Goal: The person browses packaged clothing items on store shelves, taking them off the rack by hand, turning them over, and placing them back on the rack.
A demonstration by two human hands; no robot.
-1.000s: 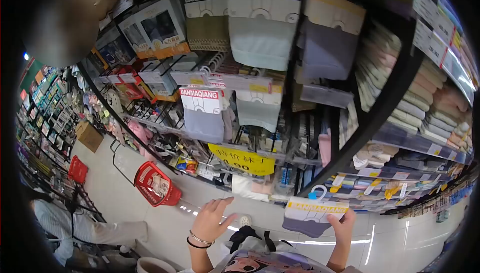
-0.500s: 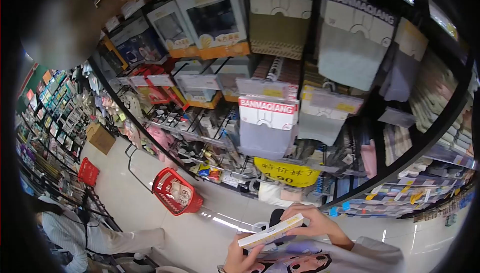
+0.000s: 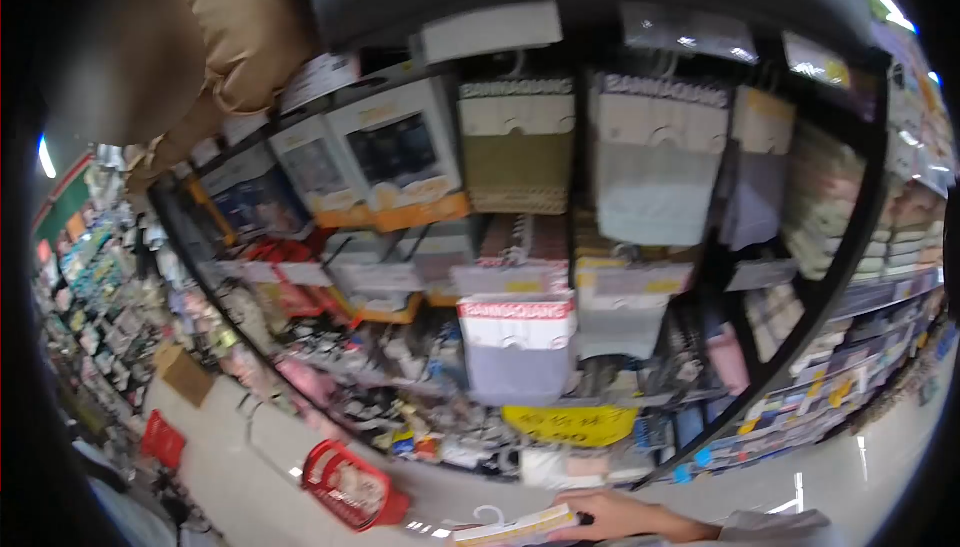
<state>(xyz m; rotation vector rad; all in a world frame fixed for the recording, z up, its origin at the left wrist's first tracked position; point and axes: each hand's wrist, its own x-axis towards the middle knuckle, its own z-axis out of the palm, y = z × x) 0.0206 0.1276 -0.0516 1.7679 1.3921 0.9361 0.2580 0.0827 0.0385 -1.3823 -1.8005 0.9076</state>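
At the bottom edge, my right hand (image 3: 615, 515) is closed on the right end of a hanging pack (image 3: 520, 527). The pack has a white and yellow card edge and a small white plastic hook (image 3: 489, 514). Something dark shows beside my fingertips. The rest of the pack is cut off by the frame, and my left hand is out of sight. Beyond the pack stands a rack of BANMAQIANG sock packs, among them a lilac one (image 3: 517, 362), an olive one (image 3: 516, 162) and a pale grey-blue one (image 3: 660, 187).
A yellow price sign (image 3: 570, 425) hangs low on the rack. Boxed goods (image 3: 395, 157) fill its left side. On the floor to the left are a red shopping basket (image 3: 350, 485), a second red basket (image 3: 162, 439) and a cardboard box (image 3: 183, 375).
My view has tilted up, so the rack, baskets and hands sit lower in the picture. My left hand, earlier on the pack's left end, has dropped out of view.
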